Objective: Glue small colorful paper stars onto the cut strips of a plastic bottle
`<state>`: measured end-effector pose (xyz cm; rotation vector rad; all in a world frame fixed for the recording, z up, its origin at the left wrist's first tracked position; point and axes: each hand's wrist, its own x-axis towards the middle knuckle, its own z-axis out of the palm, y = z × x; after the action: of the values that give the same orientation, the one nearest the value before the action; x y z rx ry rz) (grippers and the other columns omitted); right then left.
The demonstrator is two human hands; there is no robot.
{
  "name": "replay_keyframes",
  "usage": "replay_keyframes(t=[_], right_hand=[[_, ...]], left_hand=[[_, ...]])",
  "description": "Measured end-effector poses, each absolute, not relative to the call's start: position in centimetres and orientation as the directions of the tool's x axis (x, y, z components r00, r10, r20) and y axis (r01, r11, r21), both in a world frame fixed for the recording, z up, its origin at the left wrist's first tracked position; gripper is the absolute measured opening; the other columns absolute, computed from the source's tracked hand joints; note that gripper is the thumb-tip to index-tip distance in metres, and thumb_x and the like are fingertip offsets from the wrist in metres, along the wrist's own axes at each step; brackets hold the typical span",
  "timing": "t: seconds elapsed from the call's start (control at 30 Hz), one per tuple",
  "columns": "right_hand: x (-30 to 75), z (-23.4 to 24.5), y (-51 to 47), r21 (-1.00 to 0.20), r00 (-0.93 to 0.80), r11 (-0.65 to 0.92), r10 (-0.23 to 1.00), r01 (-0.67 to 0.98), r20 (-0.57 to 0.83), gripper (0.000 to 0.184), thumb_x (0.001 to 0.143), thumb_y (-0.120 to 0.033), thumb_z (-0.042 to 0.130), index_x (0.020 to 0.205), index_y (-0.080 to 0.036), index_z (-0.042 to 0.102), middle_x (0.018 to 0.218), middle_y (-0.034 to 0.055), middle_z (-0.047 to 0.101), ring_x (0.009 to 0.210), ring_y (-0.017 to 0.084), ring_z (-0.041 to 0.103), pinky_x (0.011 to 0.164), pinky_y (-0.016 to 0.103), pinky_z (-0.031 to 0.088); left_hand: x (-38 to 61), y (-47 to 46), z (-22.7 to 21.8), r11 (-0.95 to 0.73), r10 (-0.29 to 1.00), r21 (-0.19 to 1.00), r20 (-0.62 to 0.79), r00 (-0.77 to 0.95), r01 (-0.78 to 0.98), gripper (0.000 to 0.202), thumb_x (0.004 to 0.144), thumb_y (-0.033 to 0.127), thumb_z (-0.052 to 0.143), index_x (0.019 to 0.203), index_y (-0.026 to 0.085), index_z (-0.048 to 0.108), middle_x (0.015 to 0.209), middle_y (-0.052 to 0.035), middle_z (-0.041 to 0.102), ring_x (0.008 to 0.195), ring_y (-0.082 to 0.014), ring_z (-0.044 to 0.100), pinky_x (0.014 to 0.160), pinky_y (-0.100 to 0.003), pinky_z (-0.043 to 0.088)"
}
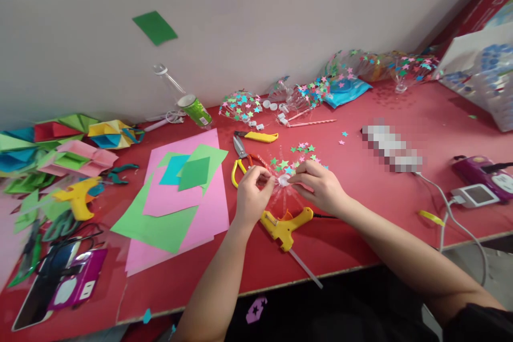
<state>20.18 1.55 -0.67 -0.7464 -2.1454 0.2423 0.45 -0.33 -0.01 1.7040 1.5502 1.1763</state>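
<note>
A clear plastic bottle top cut into thin strips [284, 180] lies splayed out on the red table between my hands. My left hand [254, 189] pinches it at its left side, near the white rim in the middle. From the right, my right hand [320, 184] has thumb and fingertips closed at the same piece. Small paper stars [303, 148] in green, pink and blue lie just behind it. Nearer to me rests a yellow hot glue gun [286, 226] with a glue stick in its back. Red-and-yellow-handled scissors [239, 156] lie beyond my left hand.
A yellow utility knife [260, 136] lies behind the scissors. Pink and green paper sheets [138, 246] are stacked at left, beside folded paper shapes [80, 155]. Star-covered plastic pieces [240, 105] line the wall near a green can [195, 110]. Purple power strips [487, 173] and cables lie right.
</note>
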Motion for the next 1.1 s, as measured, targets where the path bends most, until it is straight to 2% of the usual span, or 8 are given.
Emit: replay_keyframes(t=[0.23, 0.43, 0.63, 0.9, 1.1], right_hand=[[19.9, -0.9, 1.7, -0.412, -0.465, 0.827, 0.557, 0.382, 0.688, 0.015, 0.094, -0.018, 0.052, 0.09, -0.02, 0.066, 0.083, 0.0058, 0.061, 0.076, 0.017, 0.059, 0.068, 0.028, 0.05], [19.9, -0.7, 1.4, -0.371, -0.498, 0.827, 0.554, 0.423, 0.667, 0.02, 0.096, -0.016, 0.047, 0.087, -0.019, 0.064, 0.081, 0.0064, 0.062, 0.074, 0.017, 0.058, 0.068, 0.029, 0.05], [20.1, -0.3, 1.3, -0.338, -0.483, 0.828, 0.542, 0.448, 0.688, 0.015, 0.094, -0.016, 0.051, 0.106, -0.019, 0.061, 0.089, 0.0077, 0.068, 0.081, 0.018, 0.061, 0.069, 0.03, 0.052], [20.8, 0.2, 1.8, -0.381, -0.463, 0.826, 0.553, 0.416, 0.693, 0.014, 0.089, -0.011, 0.05, 0.095, -0.02, 0.059, 0.083, 0.0057, 0.067, 0.074, 0.017, 0.059, 0.066, 0.029, 0.051], [21.4, 0.6, 2.0, -0.392, -0.407, 0.816, 0.559, 0.425, 0.722, 0.017, 0.087, -0.01, 0.05, 0.097, -0.02, 0.059, 0.081, 0.0049, 0.065, 0.072, 0.016, 0.059, 0.067, 0.029, 0.05]], left_hand=[[0.5, -0.3, 0.0, -0.201, 0.965, 0.845, 0.257, -0.047, 0.495, 0.008, 0.081, 0.022, 0.061, 0.075, 0.021, 0.056, 0.076, -0.0004, 0.059, 0.072, -0.0154, 0.06, 0.069, -0.028, 0.05], [0.5, -0.3, 0.1, -0.206, 0.964, 0.841, 0.263, -0.044, 0.5, 0.008, 0.08, 0.021, 0.061, 0.075, 0.021, 0.055, 0.075, -0.0001, 0.059, 0.072, -0.0156, 0.06, 0.068, -0.029, 0.05], [0.6, -0.3, 0.0, -0.208, 0.965, 0.841, 0.261, -0.036, 0.5, 0.008, 0.081, 0.022, 0.06, 0.075, 0.021, 0.055, 0.076, 0.0001, 0.058, 0.071, -0.0147, 0.059, 0.068, -0.028, 0.049], [0.6, -0.4, 0.1, -0.209, 0.964, 0.836, 0.264, -0.037, 0.508, 0.01, 0.081, 0.021, 0.06, 0.074, 0.02, 0.054, 0.076, 0.0001, 0.057, 0.071, -0.0139, 0.058, 0.068, -0.027, 0.049], [0.6, -0.4, 0.0, -0.218, 0.96, 0.826, 0.277, -0.036, 0.52, 0.009, 0.081, 0.02, 0.059, 0.073, 0.02, 0.055, 0.076, 0.0002, 0.057, 0.07, -0.0132, 0.058, 0.067, -0.026, 0.049]])
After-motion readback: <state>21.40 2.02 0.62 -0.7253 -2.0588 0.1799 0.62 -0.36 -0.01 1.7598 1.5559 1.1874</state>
